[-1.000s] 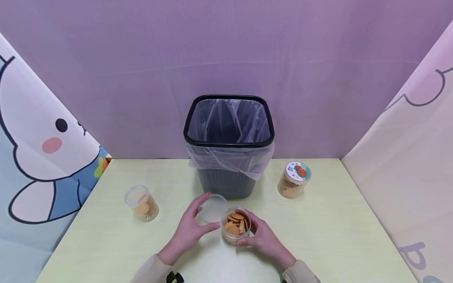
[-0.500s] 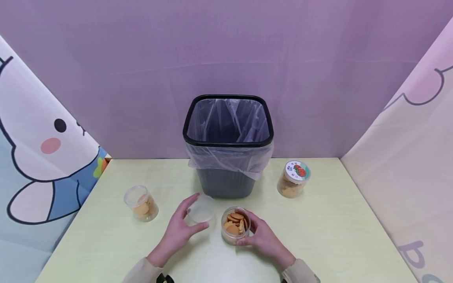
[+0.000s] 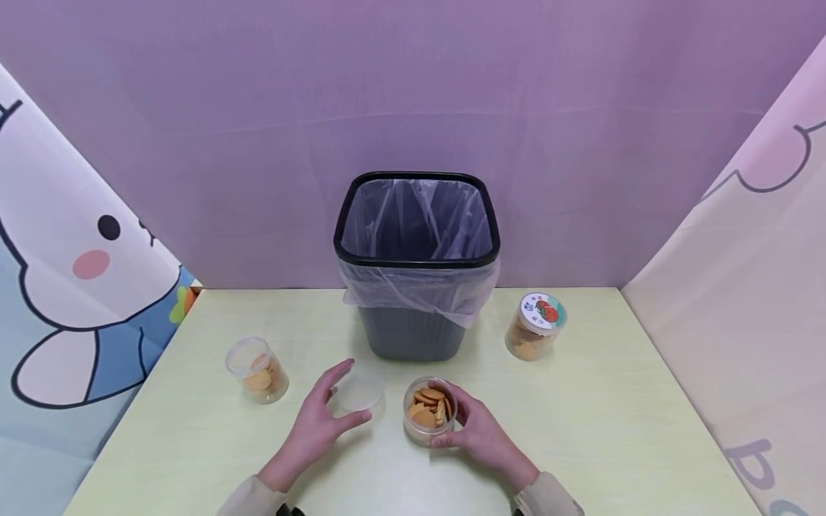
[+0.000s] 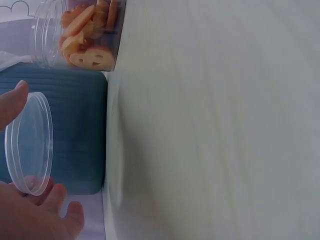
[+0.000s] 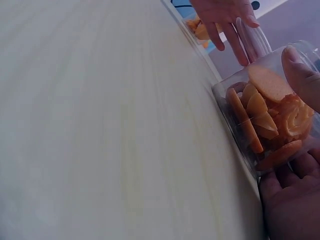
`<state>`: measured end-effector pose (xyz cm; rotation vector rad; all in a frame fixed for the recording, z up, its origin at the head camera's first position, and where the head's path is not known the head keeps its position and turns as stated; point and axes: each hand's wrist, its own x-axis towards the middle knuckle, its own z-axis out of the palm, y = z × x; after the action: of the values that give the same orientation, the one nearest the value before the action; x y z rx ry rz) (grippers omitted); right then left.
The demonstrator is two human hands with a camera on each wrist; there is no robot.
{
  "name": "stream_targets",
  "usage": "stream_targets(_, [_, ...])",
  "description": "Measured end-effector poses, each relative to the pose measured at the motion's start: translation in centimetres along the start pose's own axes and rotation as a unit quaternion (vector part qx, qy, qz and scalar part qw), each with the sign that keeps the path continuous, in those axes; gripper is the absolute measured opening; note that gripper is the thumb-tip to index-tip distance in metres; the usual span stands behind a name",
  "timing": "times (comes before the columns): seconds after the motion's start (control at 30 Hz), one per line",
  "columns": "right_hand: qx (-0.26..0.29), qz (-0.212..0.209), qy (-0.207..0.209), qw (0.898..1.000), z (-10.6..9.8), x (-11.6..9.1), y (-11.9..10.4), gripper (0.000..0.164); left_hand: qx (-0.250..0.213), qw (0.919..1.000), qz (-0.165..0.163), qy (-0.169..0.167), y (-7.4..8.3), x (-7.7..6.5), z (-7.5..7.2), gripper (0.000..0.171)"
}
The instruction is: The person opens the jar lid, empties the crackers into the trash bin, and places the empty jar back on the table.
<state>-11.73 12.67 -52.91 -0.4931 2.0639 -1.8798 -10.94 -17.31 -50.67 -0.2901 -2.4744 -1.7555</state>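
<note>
My left hand grips a clear round plastic lid between thumb and fingers, low over the table at center left. In the left wrist view the lid stands on edge between the thumb and the fingertips. My right hand is wrapped around the side of a clear jar, which stands lidless on the table. Brown cookies fill it, seen from above. The right wrist view shows the jar low at the table surface, thumb on one side and fingers on the other.
Behind the hands stands a dark grey trash bin with a black rim and a clear liner. A clear-topped cookie jar is at left; another with a tomato-print lid stands at right. Printed curtains surround the table.
My left hand has carried the lid left and down, away from the cookie jar's mouth. The right hand and its jar have stayed in place.
</note>
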Motion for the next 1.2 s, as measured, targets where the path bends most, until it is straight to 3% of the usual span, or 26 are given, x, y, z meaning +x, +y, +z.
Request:
stream_targets(0.3, [-0.002, 0.001, 0.001, 1.000, -0.09, -0.07, 0.07, 0.089, 0.031, 0.9985, -0.044, -0.007, -0.59, 0.15, -0.23, 0.088])
stream_targets(0.57, [0.000, 0.002, -0.001, 1.000, -0.07, -0.08, 0.12, 0.090, 0.078, 0.9913, -0.100, -0.034, -0.80, 0.06, -0.16, 0.091])
stream_targets(0.97, [0.000, 0.000, -0.002, 1.000, -0.08, -0.01, 0.06, 0.090, 0.156, 0.9835, -0.070, -0.058, -0.94, 0.08, -0.32, 0.093])
stream_targets(1.2, [0.001, 0.001, -0.001, 1.000, -0.02, 0.01, -0.01, 0.090, 0.166, 0.9815, -0.066, -0.069, -0.78, 0.12, -0.40, 0.094])
